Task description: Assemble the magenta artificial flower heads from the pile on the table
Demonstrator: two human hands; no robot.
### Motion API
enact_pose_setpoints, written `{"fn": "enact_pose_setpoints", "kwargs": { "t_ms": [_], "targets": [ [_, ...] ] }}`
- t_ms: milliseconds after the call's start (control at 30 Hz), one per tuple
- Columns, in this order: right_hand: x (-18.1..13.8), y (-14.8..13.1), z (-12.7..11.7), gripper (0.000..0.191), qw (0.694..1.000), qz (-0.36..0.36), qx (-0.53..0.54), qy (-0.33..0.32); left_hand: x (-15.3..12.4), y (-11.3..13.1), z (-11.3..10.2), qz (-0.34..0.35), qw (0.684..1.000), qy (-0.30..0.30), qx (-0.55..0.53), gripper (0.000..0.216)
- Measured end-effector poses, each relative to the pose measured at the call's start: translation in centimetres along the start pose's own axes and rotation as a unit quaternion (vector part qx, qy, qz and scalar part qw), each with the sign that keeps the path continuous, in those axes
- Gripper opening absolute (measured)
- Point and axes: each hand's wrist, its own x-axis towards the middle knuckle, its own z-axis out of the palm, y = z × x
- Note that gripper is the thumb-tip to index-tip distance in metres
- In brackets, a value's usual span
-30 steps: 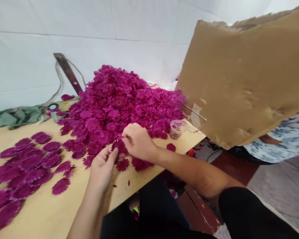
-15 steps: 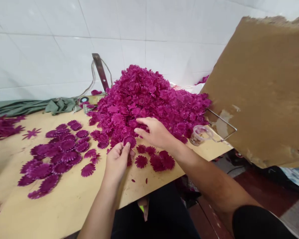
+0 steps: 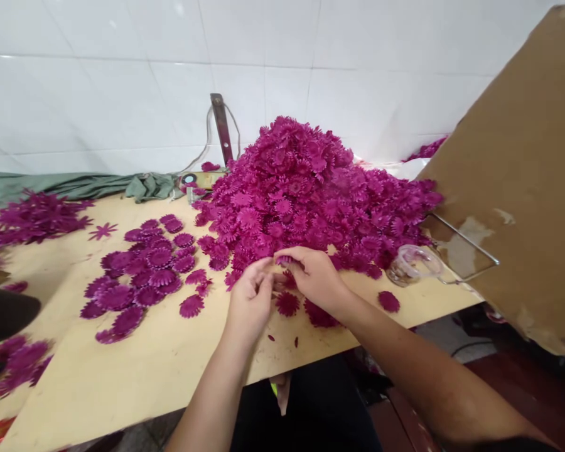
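My left hand [image 3: 252, 292] is raised over the table's near middle, its fingers curled and thumb pressed in; whatever it grips is hidden. Close against its fingertips, my right hand [image 3: 317, 276] pinches a small magenta artificial flower piece [image 3: 285, 259] between thumb and fingers. Just behind both hands rises a large heap of magenta flower pieces [image 3: 306, 188]. Beneath and beside the right hand lie several loose dark magenta flower pieces [image 3: 287, 304], partly covered by it. To the left of my hands, cupped flower pieces [image 3: 144, 267] are spread in a cluster.
Long-petalled flower pieces [image 3: 40, 216] are piled at the far left. A clear plastic cup [image 3: 414, 265] stands by the right edge, near a metal wire frame [image 3: 466, 242] and a large cardboard sheet [image 3: 513, 207]. Green cloth [image 3: 75, 188] lies along the wall. A dark rounded shape [image 3: 9, 314] enters from the left.
My right hand has drawn back from the heap to my left hand, its fingers now closed on a flower piece. The flower piece seen in my left hand is now hidden. The view has swung left.
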Motion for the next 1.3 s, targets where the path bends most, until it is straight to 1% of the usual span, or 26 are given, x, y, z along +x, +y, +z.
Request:
{"fn": "enact_pose_setpoints", "kwargs": {
  "t_ms": [67,133,267,400,500,600,733,800,900,967,1000,1067,1133,1200,1233,1267,1300],
  "targets": [
    [0.2,0.2,-0.3,0.021,0.999,0.026,0.013,0.046,-0.2,0.5,-0.3,0.023,0.998,0.052,0.035,0.039],
    [0.2,0.3,-0.4,0.018,0.997,0.049,0.015,0.051,-0.3,0.9,-0.5,0.049,0.993,0.070,0.079,0.035],
    [-0.2,0.4,-0.2,0.019,0.997,0.072,-0.021,0.029,-0.3,0.9,-0.1,0.083,0.986,0.038,0.141,0.031],
    [-0.1,0.8,-0.4,0.026,0.995,0.099,0.010,0.006,0.3,0.6,1.0,0.139,0.967,0.024,0.213,0.030],
    [0.4,1.4,-0.6,0.031,0.989,0.136,0.060,0.002,1.0,0.6,1.8,0.189,0.946,0.003,0.263,0.029],
    [0.7,2.0,-0.4,0.034,0.976,0.162,0.144,0.013,1.6,0.7,2.6,0.218,0.933,-0.021,0.286,0.029],
    [0.5,2.0,-0.4,0.037,0.959,0.143,0.246,0.012,2.2,1.1,3.0,0.235,0.927,-0.024,0.293,0.028],
    [0.2,1.7,-0.8,0.038,0.953,0.135,0.272,-0.014,2.3,1.3,2.9,0.254,0.916,-0.027,0.310,0.024],
    [-0.2,1.3,-1.6,0.039,0.936,0.155,0.308,-0.076,2.4,1.6,2.7,0.284,0.897,-0.047,0.335,0.025],
    [-0.4,1.1,-1.8,0.030,0.938,0.145,0.301,-0.096,2.5,1.8,2.8,0.274,0.898,-0.044,0.342,0.024],
    [-0.5,1.0,-1.8,0.022,0.946,0.128,0.283,-0.093,2.6,1.9,2.9,0.256,0.904,-0.034,0.340,0.021],
    [-0.8,0.8,-1.5,0.012,0.968,0.095,0.221,-0.065,3.1,2.0,2.9,0.210,0.923,-0.007,0.322,0.016],
    [-1.2,0.7,-1.1,0.011,0.983,0.080,0.161,-0.045,4.1,2.3,2.7,0.159,0.951,0.040,0.262,0.012],
    [-1.6,0.8,-0.8,0.013,0.987,0.073,0.130,-0.058,5.4,2.6,1.9,0.119,0.971,0.113,0.175,0.010],
    [-1.9,0.9,-0.8,0.012,0.987,0.069,0.125,-0.073,6.0,2.7,1.5,0.108,0.973,0.148,0.141,0.009],
    [-2.0,1.0,-0.9,0.011,0.986,0.070,0.125,-0.081,6.6,2.8,1.0,0.112,0.971,0.165,0.132,0.009],
    [-2.1,1.0,-1.1,0.010,0.986,0.078,0.126,-0.076,7.1,2.8,0.5,0.125,0.968,0.161,0.148,0.010]
  ]
}}
